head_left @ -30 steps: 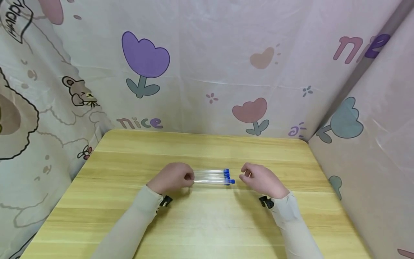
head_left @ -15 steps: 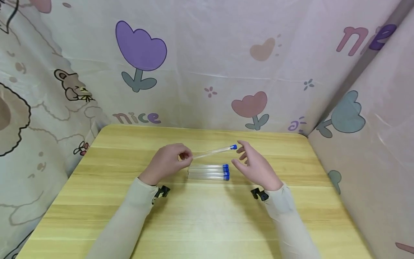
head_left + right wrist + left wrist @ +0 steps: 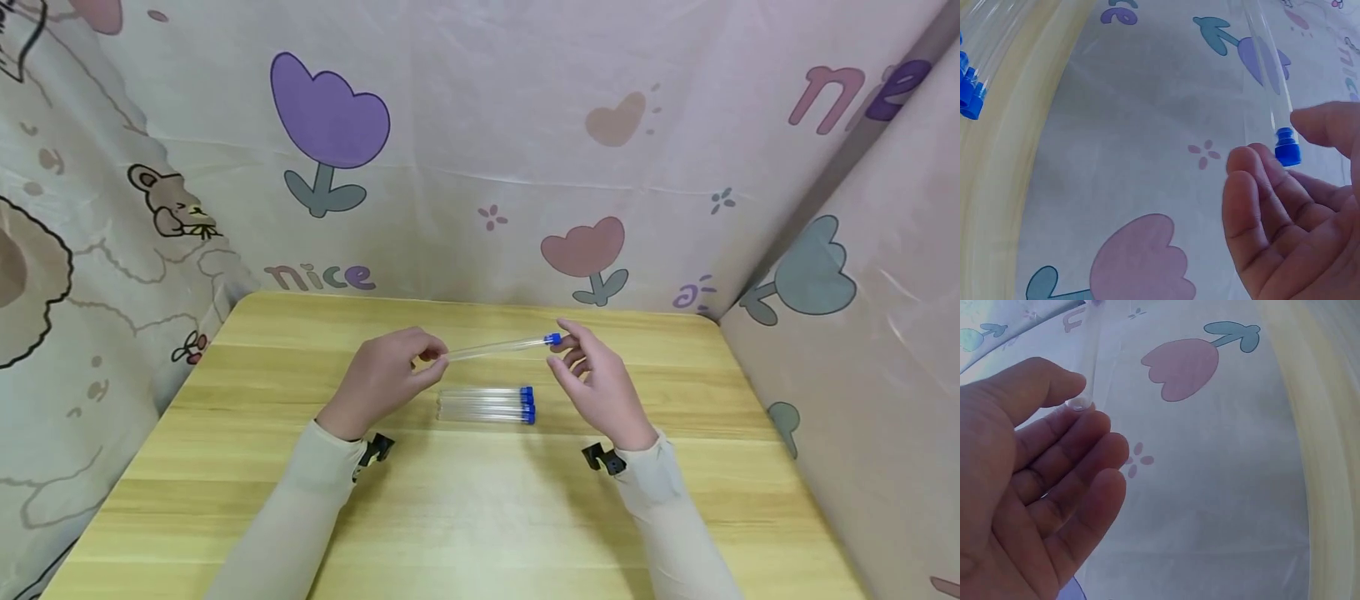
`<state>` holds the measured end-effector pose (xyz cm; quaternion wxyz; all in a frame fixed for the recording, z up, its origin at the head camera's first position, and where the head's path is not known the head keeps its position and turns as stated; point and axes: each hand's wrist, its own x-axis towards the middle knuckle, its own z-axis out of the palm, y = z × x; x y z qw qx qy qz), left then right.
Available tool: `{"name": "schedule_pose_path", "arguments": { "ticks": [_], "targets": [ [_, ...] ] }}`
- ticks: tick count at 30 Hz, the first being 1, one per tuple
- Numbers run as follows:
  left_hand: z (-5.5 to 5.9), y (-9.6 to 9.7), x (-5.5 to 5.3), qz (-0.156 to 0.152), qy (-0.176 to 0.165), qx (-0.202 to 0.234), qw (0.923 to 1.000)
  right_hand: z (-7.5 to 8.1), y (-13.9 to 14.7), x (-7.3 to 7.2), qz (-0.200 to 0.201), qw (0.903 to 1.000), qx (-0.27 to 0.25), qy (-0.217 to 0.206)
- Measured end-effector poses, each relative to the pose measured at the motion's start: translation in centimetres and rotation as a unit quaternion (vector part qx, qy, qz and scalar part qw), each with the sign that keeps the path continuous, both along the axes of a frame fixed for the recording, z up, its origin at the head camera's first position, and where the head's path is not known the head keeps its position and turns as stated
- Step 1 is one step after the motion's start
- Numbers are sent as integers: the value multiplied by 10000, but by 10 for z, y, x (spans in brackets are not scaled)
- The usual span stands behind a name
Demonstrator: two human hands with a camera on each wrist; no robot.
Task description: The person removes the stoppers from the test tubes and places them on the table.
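A clear test tube with a blue cap is held in the air above the table, its capped end slightly higher. My left hand pinches its rounded closed end between thumb and fingers, as the left wrist view also shows. Around the cap, my right hand has its thumb and fingers spread apart; in the right wrist view the cap lies between them, and whether a finger touches it is hard to tell. Below, several similar capped tubes lie side by side, caps to the right.
The wooden table carries the row of tubes near its middle. A printed curtain hangs behind the table's far edge and along both sides. Black wrist mounts sit by the sleeves.
My left hand has lifted one tube off the row, up and away from me. My right hand has moved toward its cap, with thumb and fingers spreading wider.
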<state>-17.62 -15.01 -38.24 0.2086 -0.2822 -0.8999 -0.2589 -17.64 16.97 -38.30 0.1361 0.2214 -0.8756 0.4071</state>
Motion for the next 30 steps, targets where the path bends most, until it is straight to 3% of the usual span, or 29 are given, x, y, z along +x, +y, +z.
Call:
{"name": "schedule_pose_path", "arguments": {
  "ticks": [7,15,30],
  "targets": [
    [5,2,5,-25,495,-34,9988,3,0,4,-51,9993,37,378],
    [6,4,7,4,521,-53,9986,4,1,7,-21,9970,-14,777],
    [7,5,7,-69,707,98,9974,5,2,8,-65,9964,-77,841]
  ]
}}
